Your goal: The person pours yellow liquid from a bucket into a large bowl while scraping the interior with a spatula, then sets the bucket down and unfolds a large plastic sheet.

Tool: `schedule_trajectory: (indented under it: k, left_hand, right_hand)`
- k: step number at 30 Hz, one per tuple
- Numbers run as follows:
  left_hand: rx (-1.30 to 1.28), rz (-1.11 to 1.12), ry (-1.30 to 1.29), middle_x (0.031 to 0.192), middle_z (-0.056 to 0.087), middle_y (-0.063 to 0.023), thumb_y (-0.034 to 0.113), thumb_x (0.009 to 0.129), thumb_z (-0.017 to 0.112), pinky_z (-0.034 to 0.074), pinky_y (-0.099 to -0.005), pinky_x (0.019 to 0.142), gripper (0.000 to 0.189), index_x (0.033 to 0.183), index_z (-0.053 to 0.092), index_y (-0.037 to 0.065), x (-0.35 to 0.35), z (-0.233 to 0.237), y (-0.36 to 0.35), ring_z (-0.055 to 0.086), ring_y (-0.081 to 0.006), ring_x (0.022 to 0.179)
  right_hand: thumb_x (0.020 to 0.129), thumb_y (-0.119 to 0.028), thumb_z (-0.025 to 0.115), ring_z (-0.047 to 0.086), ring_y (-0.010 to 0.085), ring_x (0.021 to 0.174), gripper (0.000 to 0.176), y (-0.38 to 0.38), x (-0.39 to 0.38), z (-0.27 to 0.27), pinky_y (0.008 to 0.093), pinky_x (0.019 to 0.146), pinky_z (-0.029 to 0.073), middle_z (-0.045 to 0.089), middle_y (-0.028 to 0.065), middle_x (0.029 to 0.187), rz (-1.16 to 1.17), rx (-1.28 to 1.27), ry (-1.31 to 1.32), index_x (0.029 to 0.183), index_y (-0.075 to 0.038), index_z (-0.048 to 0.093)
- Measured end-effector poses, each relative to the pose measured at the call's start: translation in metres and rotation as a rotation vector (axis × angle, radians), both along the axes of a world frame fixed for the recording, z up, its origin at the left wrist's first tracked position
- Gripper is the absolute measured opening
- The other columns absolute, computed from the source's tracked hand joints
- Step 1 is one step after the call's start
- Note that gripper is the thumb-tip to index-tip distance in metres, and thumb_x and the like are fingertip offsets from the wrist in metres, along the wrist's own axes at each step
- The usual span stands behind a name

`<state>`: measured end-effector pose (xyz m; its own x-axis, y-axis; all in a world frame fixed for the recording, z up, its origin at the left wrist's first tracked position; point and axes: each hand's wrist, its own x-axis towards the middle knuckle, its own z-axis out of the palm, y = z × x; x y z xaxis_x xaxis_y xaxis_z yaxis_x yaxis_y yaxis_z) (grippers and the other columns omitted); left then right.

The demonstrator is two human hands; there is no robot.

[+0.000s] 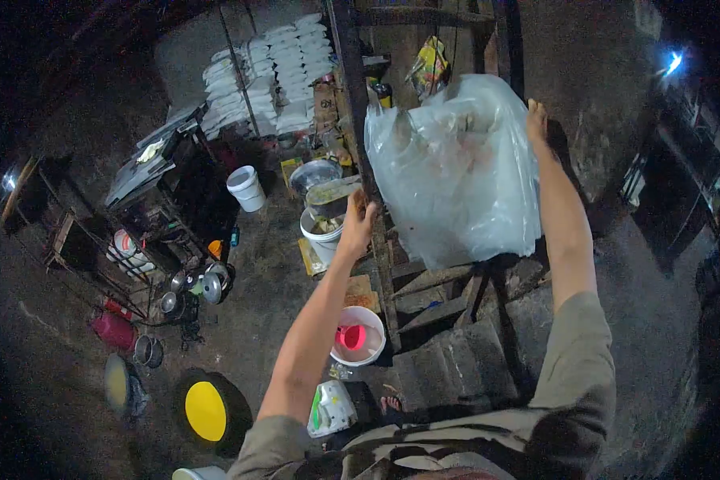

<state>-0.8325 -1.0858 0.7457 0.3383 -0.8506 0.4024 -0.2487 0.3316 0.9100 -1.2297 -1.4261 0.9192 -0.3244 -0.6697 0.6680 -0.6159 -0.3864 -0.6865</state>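
**SITE NOTE: BOTH HANDS ON BAG, ABOVE STEPS**

1. Item in hand: clear plastic bag (456, 176), large, crumpled, held up in the air approx. centre-right of view. It hangs in front of a dark wooden post (360, 104) and above the stone steps (456, 360). Contents: we cannot tell, as the film is too cloudy.

2. L. hand (358, 220): fingers curled closed at the bag's lower-left edge, right against the post. We read this as a grip on the bag edge. Contact w/ the post itself can't be made out. Forearm bare, sleeve pushed up near the elbow.

3. R. hand (536, 120): raised higher, at the bag's upper-right edge. It is seen edge-on, thumb up, w/ the fingers tucked behind the film, so closed on the plastic.

4. Surroundings:
- Directly below the L. hand is a white bucket (324, 236) w/ scraps inside.
- Lower down, beside the foot of the post, is a white tub (368, 352) w/ a pink scoop (350, 337) in it.
- Near the L. elbow are a white-green jug (330, 408) and a yellow round lid (206, 410).
- Further left is a cluttered rack (168, 224) w/ pots and lids.
- At the rear, white sacks (272, 72) are stacked against the wall.
- A 2nd white pail (246, 188) stands well apart from the bag.
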Motion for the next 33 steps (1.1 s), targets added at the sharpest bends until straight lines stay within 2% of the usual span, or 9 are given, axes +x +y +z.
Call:
schedule_trajectory:
  k: [3,5,8,13,17,20,22,28,33]
  left_hand:
    - [0.161,0.147,0.067,0.131,0.050,-0.0181,0.019,0.092,0.061,0.044,-0.0412,0.097,0.065,0.145,0.026,0.004,0.016,-0.001,-0.086,0.055,-0.0338,0.113]
    - [0.236,0.162,0.145,0.123,0.051,-0.0172,0.017,0.090,0.064,0.048,-0.0398,0.090,0.068,0.144,0.025,0.004,0.008,0.008,-0.089,0.059,-0.0305,0.103]
    - [0.092,0.037,0.341,0.114,0.053,-0.0155,0.014,0.086,0.068,0.052,-0.0356,0.078,0.073,0.143,0.024,0.004,-0.004,0.023,-0.075,0.061,-0.0239,0.090]
    - [-0.029,0.062,0.146,0.104,0.060,-0.0125,0.012,0.085,0.070,0.052,-0.0317,0.073,0.067,0.138,0.031,0.005,0.002,0.031,-0.063,0.062,-0.0186,0.082]
    - [0.103,0.051,0.065,0.086,0.064,-0.0114,0.014,0.084,0.070,0.051,-0.0345,0.071,0.041,0.116,0.047,0.002,0.006,0.066,-0.050,0.063,-0.0212,0.079]
    - [0.045,0.250,-0.267,0.085,0.065,-0.0148,0.022,0.081,0.071,0.050,-0.0411,0.072,0.040,0.109,0.050,0.002,0.025,0.041,-0.082,0.064,-0.0301,0.079]
    - [0.059,0.317,-0.241,0.087,0.065,-0.0174,0.026,0.080,0.070,0.050,-0.0440,0.074,0.040,0.106,0.052,0.002,0.023,0.036,-0.090,0.064,-0.0348,0.081]
    - [0.114,0.361,-0.134,0.091,0.065,-0.0207,0.028,0.080,0.066,0.049,-0.0460,0.077,0.039,0.105,0.053,0.001,0.012,0.039,-0.094,0.065,-0.0384,0.087]
    - [0.100,0.273,-0.080,0.089,0.065,-0.0209,0.027,0.081,0.064,0.049,-0.0438,0.076,0.037,0.104,0.053,0.000,0.024,0.032,-0.100,0.064,-0.0375,0.084]
  right_hand:
    - [0.097,-0.024,0.048,0.052,0.0400,0.107,0.034,0.110,0.050,0.018,0.0476,0.094,0.038,0.056,0.0268,0.112,-0.403,-0.304,0.244,0.119,0.002,0.050]
    - [0.096,-0.013,0.048,0.053,0.0376,0.103,0.029,0.121,0.082,0.004,0.0462,0.095,0.038,0.057,0.0223,0.105,0.149,-0.649,0.182,0.122,-0.001,0.049]
    - [0.093,-0.021,0.060,0.056,0.0277,0.102,0.059,0.192,0.169,-0.024,0.0445,0.089,0.044,0.059,0.0156,0.106,0.722,-0.019,0.026,0.143,-0.005,0.032]
    - [0.088,-0.020,0.066,0.054,0.0360,0.111,0.079,0.229,0.277,-0.064,0.0454,0.094,0.043,0.052,0.0230,0.128,0.484,-0.254,0.467,0.151,-0.008,0.020]
    - [0.083,-0.015,0.072,0.057,0.0363,0.101,0.071,0.207,0.295,-0.065,0.0418,0.084,0.048,0.054,0.0226,0.117,0.670,-0.378,0.122,0.143,-0.012,0.036]
    - [0.084,-0.013,0.072,0.059,0.0238,0.090,0.066,0.191,0.262,-0.041,0.0356,0.078,0.050,0.058,0.0133,0.113,0.742,-0.075,-0.077,0.141,-0.013,0.039]
    - [0.085,-0.008,0.067,0.051,0.0117,0.084,0.057,0.166,0.239,-0.013,0.0291,0.077,0.046,0.056,0.0004,0.102,0.855,0.116,-0.608,0.136,-0.016,0.044]
    - [0.085,-0.011,0.071,0.055,0.0100,0.086,0.050,0.207,0.115,0.128,0.0267,0.079,0.048,0.060,-0.0011,0.100,0.884,-0.267,-0.569,0.131,-0.014,0.051]
    - [0.090,-0.013,0.065,0.058,0.0127,0.087,0.043,0.241,-0.045,0.176,0.0264,0.075,0.051,0.062,0.0026,0.101,0.555,-0.345,-0.377,0.131,-0.006,0.054]
